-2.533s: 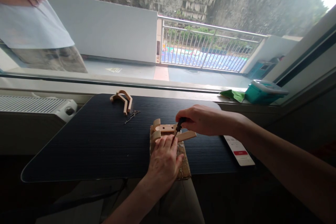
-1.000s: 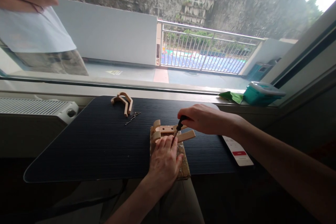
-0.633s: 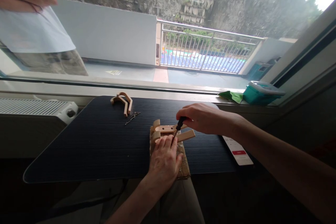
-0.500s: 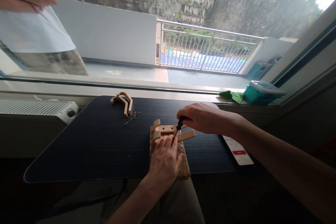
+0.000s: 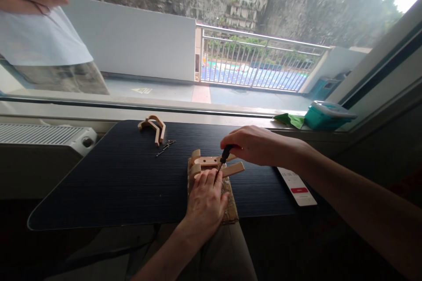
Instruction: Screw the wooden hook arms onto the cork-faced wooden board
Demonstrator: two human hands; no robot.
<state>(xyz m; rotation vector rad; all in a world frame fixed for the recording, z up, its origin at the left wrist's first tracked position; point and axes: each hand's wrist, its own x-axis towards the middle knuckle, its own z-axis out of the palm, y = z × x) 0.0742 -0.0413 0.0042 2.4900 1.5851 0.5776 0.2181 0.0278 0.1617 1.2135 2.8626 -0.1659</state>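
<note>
My right hand (image 5: 253,144) is closed around the black handle of a screwdriver (image 5: 226,153). The tool slants down and left, its tip near my left fingertips. My left hand (image 5: 205,197) lies flat over the nearer curved wooden hook (image 5: 195,169), fingers extended and thumb apart. Much of that hook is hidden beneath the fingers; a straight wooden strip (image 5: 234,169) sticks out to the right. A second wooden hook (image 5: 210,161) with two dark holes lies just beyond. Both rest on a rough, worn board (image 5: 231,215) at the near side of the dark table (image 5: 108,189).
Two more bent wooden pieces (image 5: 158,131) lie at the table's back left, with several screws (image 5: 165,149) beside them. A phone (image 5: 299,189) lies under my right forearm. On the windowsill are a green cloth (image 5: 290,120) and a teal box (image 5: 325,117). A person (image 5: 46,39) stands outside.
My right hand has shifted very slightly on the screwdriver, which stays in place. My left hand stays on the wooden piece. The whole view has drifted slightly.
</note>
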